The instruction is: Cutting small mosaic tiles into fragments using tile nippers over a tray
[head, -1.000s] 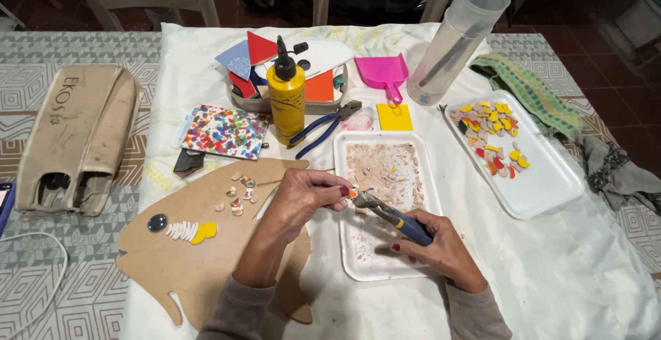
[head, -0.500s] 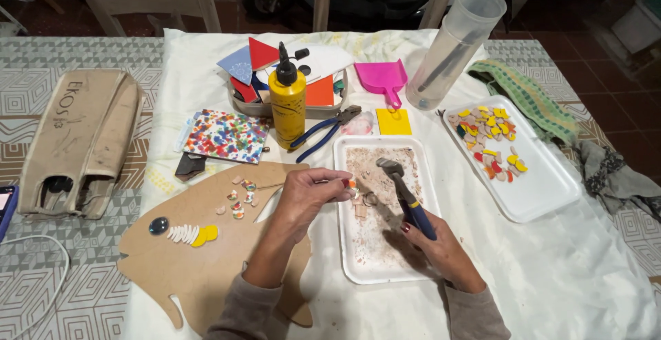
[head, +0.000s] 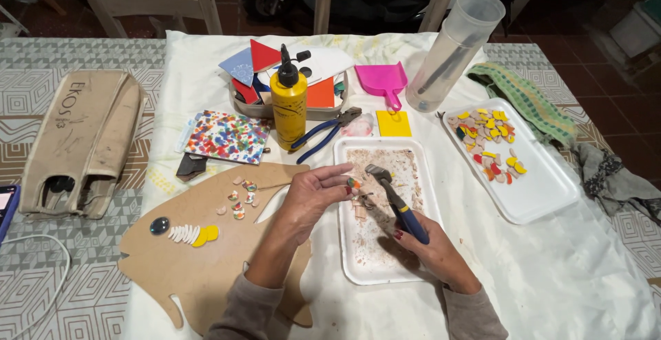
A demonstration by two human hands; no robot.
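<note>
- Pinched in our left hand (head: 313, 192), a small coloured tile chip (head: 353, 183) sits at the fingertips, above the left edge of the tray (head: 427, 257).
- Our right hand (head: 430, 250) is closed round the blue-handled nippers (head: 396, 202), head raised just beside the chip.
- Left of the tray lies the fish board (head: 206, 257); a yellow glue bottle (head: 288, 109) stands behind.

Table (head: 41, 57): white cloth (head: 564, 271), tan case (head: 82, 140), white cable (head: 41, 292)
</note>
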